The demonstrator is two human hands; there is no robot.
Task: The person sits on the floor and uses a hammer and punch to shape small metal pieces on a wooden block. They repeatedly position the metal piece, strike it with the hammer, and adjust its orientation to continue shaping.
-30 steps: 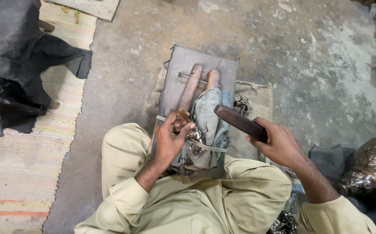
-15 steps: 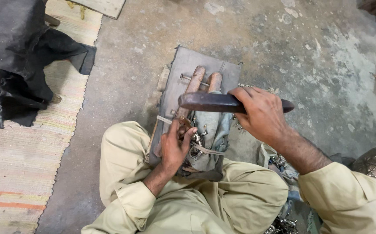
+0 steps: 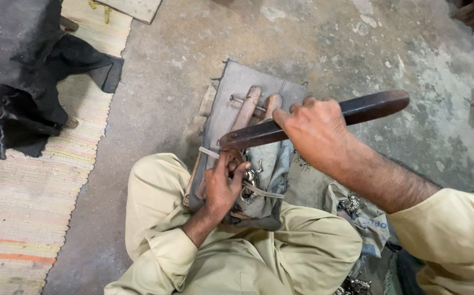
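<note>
Over the middle of the scene, your right hand (image 3: pixel 316 131) has carried the dark wooden mallet (image 3: pixel 313 121) lower and nearer to you than it was half a second ago, so that its left end now sits just above your left hand (image 3: pixel 221 186), where before it hung farther off over the wooden blocks (image 3: pixel 256 106). Your right forearm comes in from the near right, wrist bent, knuckles up, and its grip is wrapped tight about the mallet's middle. Your left hand has hardly moved: it stays down on the grey board (image 3: pixel 231 87) between your knees, palm down, fingers curled, its grip pinching a small metal piece (image 3: pixel 249 177) against the cloth-covered block; how firmly, you cannot tell, since the fingers hide most of it. That mallet lies with its long axis running left to right, the right end raised a little and tipped toward the far side, the left end pointing down at the work. Beyond, a woven mat (image 3: pixel 24 202) with dark leather (image 3: pixel 24 71) on it lies at the left on the concrete floor (image 3: pixel 357 49).
</note>
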